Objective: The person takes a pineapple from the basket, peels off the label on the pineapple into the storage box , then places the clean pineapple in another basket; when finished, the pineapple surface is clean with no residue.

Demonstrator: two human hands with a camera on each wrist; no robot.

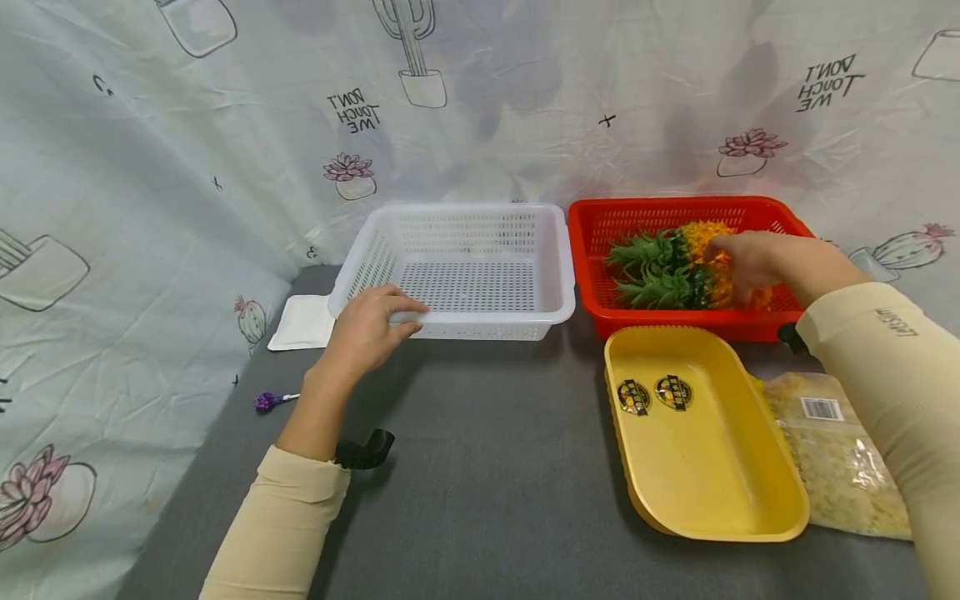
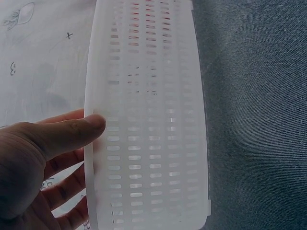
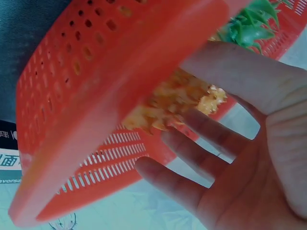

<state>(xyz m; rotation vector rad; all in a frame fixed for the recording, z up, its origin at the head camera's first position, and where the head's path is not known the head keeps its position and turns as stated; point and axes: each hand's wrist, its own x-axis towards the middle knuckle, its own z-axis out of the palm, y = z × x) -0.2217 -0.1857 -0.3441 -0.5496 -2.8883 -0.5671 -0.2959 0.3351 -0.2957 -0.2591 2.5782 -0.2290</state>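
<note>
A toy pineapple (image 1: 667, 267) with green leaves and a yellow body lies in the red basket (image 1: 675, 208) at the back right. My right hand (image 1: 731, 258) reaches over the basket's front wall onto the yellow body. In the right wrist view the right hand (image 3: 182, 110) has spread fingers touching the pineapple (image 3: 168, 105) past the red basket's wall (image 3: 96, 72). My left hand (image 1: 382, 312) holds the front left rim of the empty white basket (image 1: 457, 212). In the left wrist view the left hand (image 2: 81, 143) has its thumb on the white basket's rim (image 2: 148, 120) and its fingers behind it.
A yellow tray (image 1: 705, 442) with two stickers lies in front of the red basket. A clear bag of pale pieces (image 1: 840, 454) sits at its right. A white pad (image 1: 303, 321) and a small purple item (image 1: 266, 402) lie at the left on the grey tabletop.
</note>
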